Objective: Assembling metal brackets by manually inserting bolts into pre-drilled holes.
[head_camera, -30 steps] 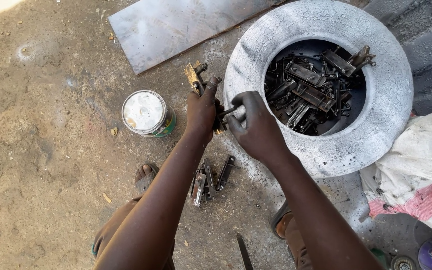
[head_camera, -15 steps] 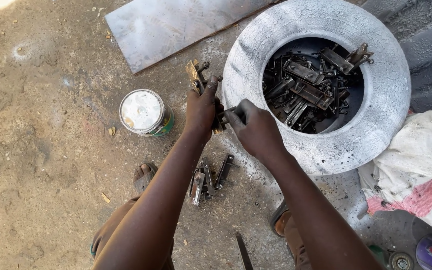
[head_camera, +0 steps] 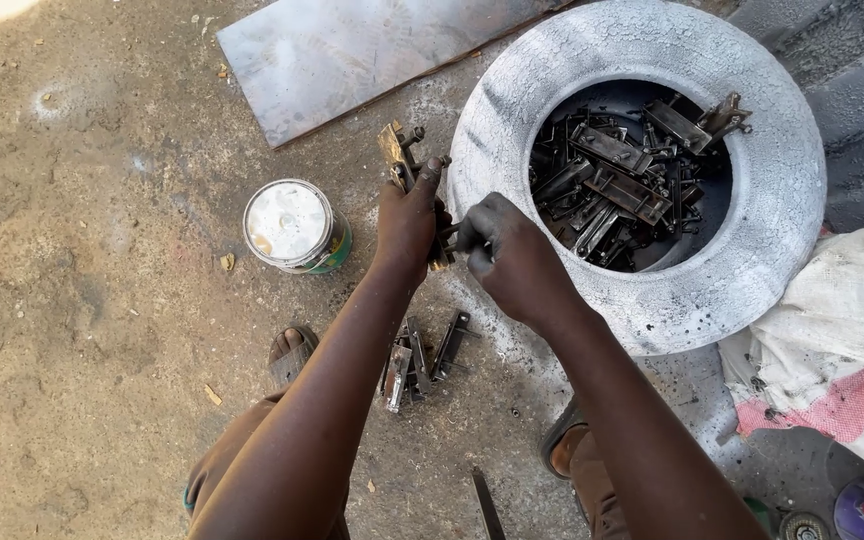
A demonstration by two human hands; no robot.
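My left hand (head_camera: 409, 222) grips a brass-coloured metal latch piece (head_camera: 397, 150) that sticks up and away from my fingers. My right hand (head_camera: 512, 255) is closed on the lower end of the same piece, or on a small part at it; the contact is hidden between the two hands. Both hands hover just left of a white-dusted old tyre (head_camera: 782, 180) lying flat, whose hole holds several dark metal latch parts (head_camera: 617, 185). A small heap of similar dark parts (head_camera: 422, 362) lies on the ground under my forearms.
A round tin with a white lid (head_camera: 290, 226) stands on the dirt to the left. A flat metal sheet (head_camera: 352, 55) lies at the top. White and pink sacks (head_camera: 842, 350) lie at the right. My sandalled feet (head_camera: 290, 352) rest near the heap.
Both hands stay together on the latch piece beside the tyre; they have shifted only slightly, with the right hand's fingers working at the piece.
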